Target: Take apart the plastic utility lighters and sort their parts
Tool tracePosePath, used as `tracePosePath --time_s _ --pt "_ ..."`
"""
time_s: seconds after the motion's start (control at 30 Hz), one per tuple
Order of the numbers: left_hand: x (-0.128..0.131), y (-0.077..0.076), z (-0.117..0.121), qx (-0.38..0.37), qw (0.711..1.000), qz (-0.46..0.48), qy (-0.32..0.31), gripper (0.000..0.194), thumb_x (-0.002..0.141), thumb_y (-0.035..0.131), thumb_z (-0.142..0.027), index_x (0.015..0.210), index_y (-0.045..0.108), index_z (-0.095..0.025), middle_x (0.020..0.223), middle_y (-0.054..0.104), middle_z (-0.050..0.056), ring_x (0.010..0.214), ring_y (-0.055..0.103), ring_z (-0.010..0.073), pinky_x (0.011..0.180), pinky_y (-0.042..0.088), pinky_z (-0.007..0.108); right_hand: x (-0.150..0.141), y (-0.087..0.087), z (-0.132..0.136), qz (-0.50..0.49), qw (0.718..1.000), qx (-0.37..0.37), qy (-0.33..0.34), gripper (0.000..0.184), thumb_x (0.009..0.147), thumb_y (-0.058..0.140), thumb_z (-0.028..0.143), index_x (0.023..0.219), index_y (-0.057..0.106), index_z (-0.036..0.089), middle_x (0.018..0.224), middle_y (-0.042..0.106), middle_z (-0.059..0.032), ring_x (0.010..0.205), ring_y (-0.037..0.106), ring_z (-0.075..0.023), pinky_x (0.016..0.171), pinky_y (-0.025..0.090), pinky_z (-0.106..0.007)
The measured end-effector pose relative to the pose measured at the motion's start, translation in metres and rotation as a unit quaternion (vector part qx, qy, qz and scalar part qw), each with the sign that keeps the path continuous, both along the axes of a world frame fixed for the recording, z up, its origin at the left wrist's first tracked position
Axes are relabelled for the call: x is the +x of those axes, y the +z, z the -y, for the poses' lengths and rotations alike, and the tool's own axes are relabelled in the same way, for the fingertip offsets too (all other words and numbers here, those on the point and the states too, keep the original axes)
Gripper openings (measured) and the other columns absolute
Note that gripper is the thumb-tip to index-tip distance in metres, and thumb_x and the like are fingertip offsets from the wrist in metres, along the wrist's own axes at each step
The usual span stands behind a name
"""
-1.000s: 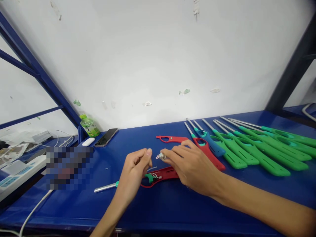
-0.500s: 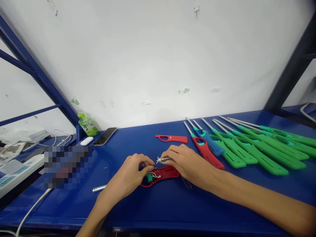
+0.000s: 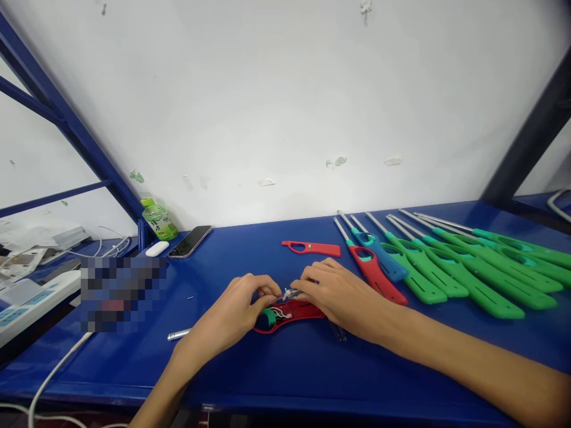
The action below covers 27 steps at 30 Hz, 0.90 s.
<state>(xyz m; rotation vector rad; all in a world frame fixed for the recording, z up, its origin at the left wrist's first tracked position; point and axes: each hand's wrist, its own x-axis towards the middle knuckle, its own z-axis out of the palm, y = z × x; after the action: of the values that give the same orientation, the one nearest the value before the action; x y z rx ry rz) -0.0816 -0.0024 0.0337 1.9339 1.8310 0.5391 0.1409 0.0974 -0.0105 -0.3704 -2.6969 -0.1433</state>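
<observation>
Pinched in my right hand (image 3: 341, 294) is a small part with a metallic, whitish tip, the lighter's valve end (image 3: 289, 293). My left hand (image 3: 238, 303) is closed, thumb and fingertips pressed together right beside that tip; what they pinch is too small to make out. Under both hands lies an opened red lighter half-shell (image 3: 292, 314) with a green trigger (image 3: 269, 317) and white wires inside. Its silver barrel (image 3: 178, 334) sticks out left of my left wrist. A clear plastic piece (image 3: 338, 331) shows below my right hand; whether it joins the held part is hidden.
A loose red shell half (image 3: 312, 248) lies behind my hands. Several green lighters (image 3: 473, 282), a red lighter (image 3: 377, 276) and a blue lighter (image 3: 388, 258) spread to the right. A phone (image 3: 191, 242), white case (image 3: 157, 249), green bottle (image 3: 159, 220) and power strip (image 3: 33, 300) are leftward.
My left hand has dropped, then come in to the valve tip with fingers pinched. My right hand has lowered the held part slightly toward the red shell. The loose shell half is now uncovered.
</observation>
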Motion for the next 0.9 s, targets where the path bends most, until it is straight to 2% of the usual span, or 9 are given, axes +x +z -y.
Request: tracePosePath --time_s 0.1,0.3,0.53,0.9 --pt "0.0 0.001 0.0 0.009 1.0 0.002 0.003 0.026 0.1 0.055 -0.035 0.109 0.078 -0.028 0.106 0.076 0.003 0.1 0.065 0.024 0.09 0.044 0.036 0.003 0.002 -0.004 0.016 1.0 0.021 0.013 0.026 0.096 0.07 0.005 0.118 0.071 0.019 0.103 0.072 -0.0053 0.094 0.066 -0.0227 0.083 0.044 -0.036" --pt "0.003 0.004 0.0 0.026 1.0 0.005 0.004 0.023 0.099 0.055 -0.034 0.092 0.077 -0.028 0.098 0.077 0.001 0.094 0.065 0.023 0.085 0.044 0.033 0.009 0.006 -0.016 0.008 0.998 0.059 -0.006 0.025 0.099 0.066 0.006 0.12 0.073 0.017 0.1 0.072 -0.0082 0.092 0.066 -0.0259 0.084 0.043 -0.041" --pt "0.003 0.003 0.001 0.028 0.999 0.023 0.018 0.019 0.095 0.061 -0.033 0.091 0.078 -0.027 0.096 0.078 0.002 0.096 0.067 0.0237 0.087 0.045 0.033 0.003 0.0 -0.005 0.012 0.999 0.044 0.017 0.026 0.101 0.067 0.01 0.124 0.07 0.019 0.103 0.074 -0.0054 0.099 0.066 -0.0234 0.089 0.044 -0.039" --pt "0.003 0.001 0.0 0.03 0.999 0.028 0.013 0.02 0.096 0.061 -0.034 0.092 0.079 -0.027 0.096 0.078 0.002 0.096 0.067 0.0242 0.087 0.045 0.033 0.001 -0.002 -0.003 0.0 0.999 0.036 0.01 0.02 0.104 0.063 0.014 0.122 0.07 0.02 0.098 0.072 -0.0051 0.093 0.065 -0.0231 0.085 0.044 -0.038"
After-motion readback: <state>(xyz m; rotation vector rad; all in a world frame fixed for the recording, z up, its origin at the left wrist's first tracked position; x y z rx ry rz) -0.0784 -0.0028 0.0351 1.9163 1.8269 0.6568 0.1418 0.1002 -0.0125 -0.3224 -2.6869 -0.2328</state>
